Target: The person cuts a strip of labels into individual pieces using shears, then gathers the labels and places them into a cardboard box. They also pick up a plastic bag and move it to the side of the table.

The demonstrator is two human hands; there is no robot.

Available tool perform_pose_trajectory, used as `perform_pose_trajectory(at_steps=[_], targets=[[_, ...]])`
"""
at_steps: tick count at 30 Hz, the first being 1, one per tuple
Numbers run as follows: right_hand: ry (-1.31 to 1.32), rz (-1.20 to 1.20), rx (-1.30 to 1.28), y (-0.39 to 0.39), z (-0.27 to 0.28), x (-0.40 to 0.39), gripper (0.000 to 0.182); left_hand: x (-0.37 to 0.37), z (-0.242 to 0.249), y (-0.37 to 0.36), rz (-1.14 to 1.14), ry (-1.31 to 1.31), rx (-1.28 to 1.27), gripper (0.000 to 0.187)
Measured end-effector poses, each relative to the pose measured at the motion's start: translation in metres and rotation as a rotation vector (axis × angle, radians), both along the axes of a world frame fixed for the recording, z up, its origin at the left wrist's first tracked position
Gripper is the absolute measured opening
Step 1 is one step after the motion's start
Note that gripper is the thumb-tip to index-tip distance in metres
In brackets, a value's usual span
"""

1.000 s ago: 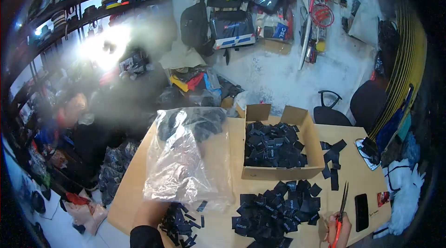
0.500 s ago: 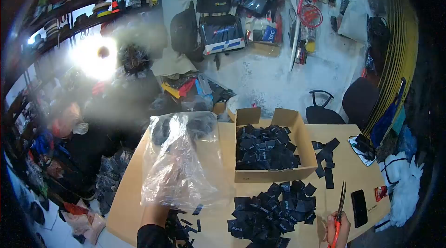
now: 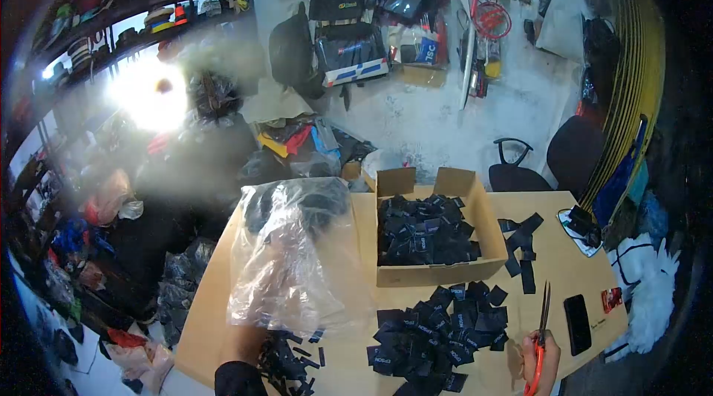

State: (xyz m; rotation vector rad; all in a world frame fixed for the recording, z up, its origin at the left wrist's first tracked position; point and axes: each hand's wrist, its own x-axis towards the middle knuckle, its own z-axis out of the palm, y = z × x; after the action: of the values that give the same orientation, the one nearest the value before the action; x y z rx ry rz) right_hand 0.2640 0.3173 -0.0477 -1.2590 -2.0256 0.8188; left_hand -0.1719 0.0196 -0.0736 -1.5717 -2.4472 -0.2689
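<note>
A clear plastic bag (image 3: pixel 327 277) lies on the left of the table with dark items in its far end. My left hand (image 3: pixel 286 244) is inside the bag, blurred by the plastic, so I cannot tell what its fingers hold. At the lower right, my right hand (image 3: pixel 540 362) is closed around the orange handles of scissors (image 3: pixel 545 322), blades pointing away from me. Between my hands is a loose pile of black fabric labels (image 3: pixel 438 333) with pale lettering. Small black strips (image 3: pixel 286 362) are scattered beside my left forearm.
Behind the pile stands an open cardboard box (image 3: pixel 445 275) holding many black labels. Several black strips (image 3: pixel 527 247) lie to its right. A phone (image 3: pixel 577 324), a small red packet (image 3: pixel 611 299) and a shiny tray-like item (image 3: pixel 581 233) rest along the right edge. An office chair (image 3: pixel 520 177) stands beyond the table.
The view has shifted slightly. My left hand stays inside the bag, and my right hand keeps the scissors in nearly the same place.
</note>
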Motion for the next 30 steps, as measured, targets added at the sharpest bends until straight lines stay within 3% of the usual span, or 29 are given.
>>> perform_pose_trajectory(at_steps=[3,4,5,8,11,15,17,19,22,24,27,30], targets=[[-0.051,0.047,0.041,-0.002,0.0,-0.002,0.024,0.047,-0.093,-0.063,0.004,-0.027,0.029,0.036],[-0.051,0.066,0.126,-0.003,0.002,-0.003,0.023,0.044,-0.09,-0.058,0.004,-0.037,0.039,0.036],[-0.072,-0.005,-0.053,0.003,-0.005,-0.002,0.024,0.038,-0.078,-0.046,0.004,-0.047,0.049,0.036],[-0.136,0.055,-0.003,0.004,0.001,0.001,0.025,0.012,-0.029,0.0,0.004,-0.075,0.071,0.036],[-0.041,0.079,0.022,0.002,0.003,-0.007,0.027,0.0,0.017,0.047,0.02,-0.107,0.08,0.036],[-0.132,0.061,0.073,-0.002,0.014,-0.014,0.027,0.003,0.019,0.046,0.03,-0.14,0.086,0.036],[-0.097,0.052,0.024,0.003,0.001,-0.01,0.026,0.011,-0.009,0.013,0.028,-0.153,0.085,0.036],[-0.062,0.042,-0.026,0.003,-0.003,-0.008,0.025,0.011,-0.003,0.014,0.027,-0.167,0.082,0.036],[-0.012,0.089,0.096,0.002,-0.002,-0.008,0.024,0.015,-0.002,0.005,0.036,-0.191,0.08,0.036],[-0.069,0.024,-0.139,0.008,-0.009,-0.006,0.025,0.02,-0.002,-0.001,0.043,-0.207,0.08,0.036],[-0.092,0.041,-0.17,0.008,-0.007,-0.003,0.027,0.026,0.006,0.001,0.053,-0.231,0.08,0.036],[0.007,0.096,-0.021,-0.002,0.003,-0.007,0.028,0.035,0.005,-0.003,0.056,-0.252,0.08,0.036]])
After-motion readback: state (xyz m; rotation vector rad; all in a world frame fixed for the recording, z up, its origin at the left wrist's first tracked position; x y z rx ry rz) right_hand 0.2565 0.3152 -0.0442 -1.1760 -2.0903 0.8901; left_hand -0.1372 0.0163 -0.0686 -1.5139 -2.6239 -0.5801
